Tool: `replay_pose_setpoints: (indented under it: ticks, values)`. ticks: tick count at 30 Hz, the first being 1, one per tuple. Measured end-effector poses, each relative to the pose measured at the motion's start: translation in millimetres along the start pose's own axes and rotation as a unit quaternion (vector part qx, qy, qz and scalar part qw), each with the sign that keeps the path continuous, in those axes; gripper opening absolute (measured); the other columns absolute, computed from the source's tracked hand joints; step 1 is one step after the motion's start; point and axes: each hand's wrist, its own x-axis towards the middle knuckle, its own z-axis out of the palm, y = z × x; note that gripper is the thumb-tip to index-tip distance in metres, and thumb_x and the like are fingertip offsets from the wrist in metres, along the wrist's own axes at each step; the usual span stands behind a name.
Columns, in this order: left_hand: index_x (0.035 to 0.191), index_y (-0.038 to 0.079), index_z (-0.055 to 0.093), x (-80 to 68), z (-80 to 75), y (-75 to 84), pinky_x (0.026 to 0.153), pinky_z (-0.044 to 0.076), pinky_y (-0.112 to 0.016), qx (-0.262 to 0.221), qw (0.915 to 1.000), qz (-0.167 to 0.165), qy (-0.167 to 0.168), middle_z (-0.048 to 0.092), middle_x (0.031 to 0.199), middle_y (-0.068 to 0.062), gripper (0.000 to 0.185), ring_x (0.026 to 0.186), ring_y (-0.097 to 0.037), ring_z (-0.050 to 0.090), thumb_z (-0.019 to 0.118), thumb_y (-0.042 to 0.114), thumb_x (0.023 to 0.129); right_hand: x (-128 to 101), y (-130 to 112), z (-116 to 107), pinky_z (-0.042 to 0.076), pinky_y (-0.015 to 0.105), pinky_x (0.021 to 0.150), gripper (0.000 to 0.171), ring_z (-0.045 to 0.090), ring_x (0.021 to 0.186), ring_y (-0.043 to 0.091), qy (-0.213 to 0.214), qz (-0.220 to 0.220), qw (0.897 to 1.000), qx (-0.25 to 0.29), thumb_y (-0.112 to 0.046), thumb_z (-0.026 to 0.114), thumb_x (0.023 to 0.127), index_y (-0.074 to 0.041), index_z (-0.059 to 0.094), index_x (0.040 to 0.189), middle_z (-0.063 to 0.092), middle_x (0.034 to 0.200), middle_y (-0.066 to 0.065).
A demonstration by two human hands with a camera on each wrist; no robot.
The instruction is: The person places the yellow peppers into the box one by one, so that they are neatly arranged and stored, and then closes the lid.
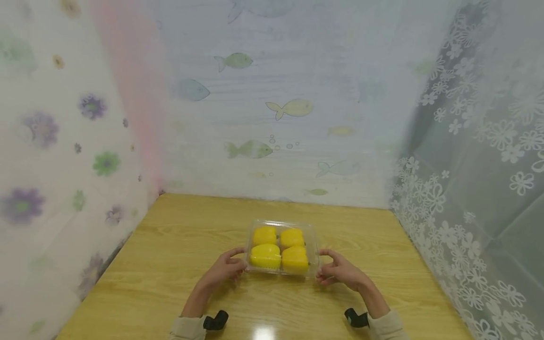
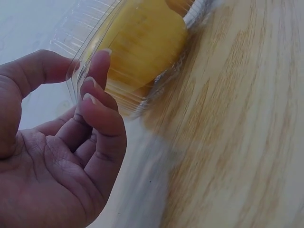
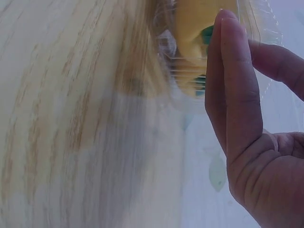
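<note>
A clear plastic clamshell box [image 1: 313, 245] sits between my two hands over the middle of the table. Several yellow bell peppers [image 1: 265, 257] lie inside in two rows; green stems show through the wall in the right wrist view. At the box's left side, my left hand [image 1: 223, 270] pinches the rim between thumb and fingers. The right hand [image 1: 342, 271] pinches the opposite rim; in the right wrist view two of its fingers lie fairly straight along the wall. Whether the box's base touches the tabletop, I cannot tell.
The wood-grain table [image 1: 191, 217] runs back to a curtain with fish drawings [image 1: 293, 108]. A flower-print curtain [image 1: 106, 163] hangs at the left, a lacy sheer one [image 1: 450, 255] at the right. Black wrist mounts [image 1: 216, 320] stick out at the sleeves.
</note>
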Motion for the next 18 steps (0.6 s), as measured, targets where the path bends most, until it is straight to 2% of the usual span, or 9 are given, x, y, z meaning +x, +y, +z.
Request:
replay_pose_setpoints:
  ticks: [11,18]
  values:
    - [0.153,-0.005,0.035,-1.3,3.2,1.4,0.063,0.046,-0.024,0.004,1.0000,0.007,0.002,0.072,0.090,-0.004,0.063,0.069,-0.011,0.051,0.062,0.013,0.100,-0.4,4.0,2.0,0.061,0.039,0.079,0.064,0.072,0.089,0.025,0.005,-0.007,1.000,0.011,-0.008,0.058,0.103,0.010,0.019,0.151,0.073,0.099,0.017]
    - [0.154,-0.004,0.033,-0.9,4.9,2.8,0.064,0.046,-0.025,-0.001,1.0000,0.000,0.008,0.070,0.088,-0.003,0.063,0.070,-0.012,0.051,0.062,0.014,0.100,0.2,6.1,3.5,0.060,0.037,0.080,0.065,0.070,0.089,0.023,0.007,-0.006,1.000,0.011,-0.009,0.057,0.103,0.009,0.017,0.150,0.071,0.096,0.012]
